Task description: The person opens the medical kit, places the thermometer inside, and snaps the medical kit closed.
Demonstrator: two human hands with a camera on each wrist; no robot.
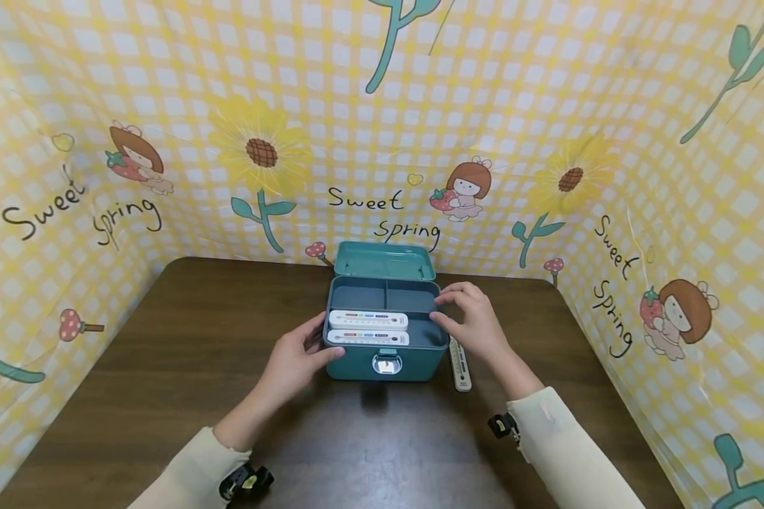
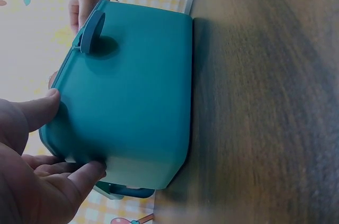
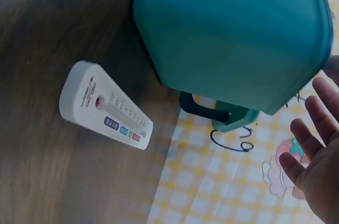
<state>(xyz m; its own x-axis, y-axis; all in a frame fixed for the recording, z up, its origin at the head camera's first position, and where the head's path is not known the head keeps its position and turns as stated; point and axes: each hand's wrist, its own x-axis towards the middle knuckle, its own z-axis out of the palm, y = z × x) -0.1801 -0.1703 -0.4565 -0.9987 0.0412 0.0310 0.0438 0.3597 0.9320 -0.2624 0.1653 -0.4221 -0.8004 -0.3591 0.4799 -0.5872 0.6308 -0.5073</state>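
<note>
Head view, nearest first: I see two pale sleeves (image 1: 566,442), each with a black device (image 1: 247,482) at the wrist. On the dark wood table (image 1: 165,367), a loose thermometer (image 1: 461,369) lies just beside the right wall of the teal box (image 1: 351,365), its printed face up. I read the left grip (image 1: 294,362) as grasping the box at its front left corner, thumb at the front rim, fingers against the side wall. The box front carries a metal latch (image 1: 387,365). Behind it, two white thermometers (image 1: 368,338) lie parallel at the left of the front compartment of the dark tray (image 1: 421,329). My right grip (image 1: 474,322) is released, fingers loosely bent, thumb and index at the right rim; I cannot tell whether they touch it. Farther back, a divider (image 1: 386,294) parts two rear compartments, and the lid (image 1: 385,260) is folded back. Beyond, I see yellow checked cloth (image 1: 356,134) with flowers and "Sweet Spring" lettering.
</note>
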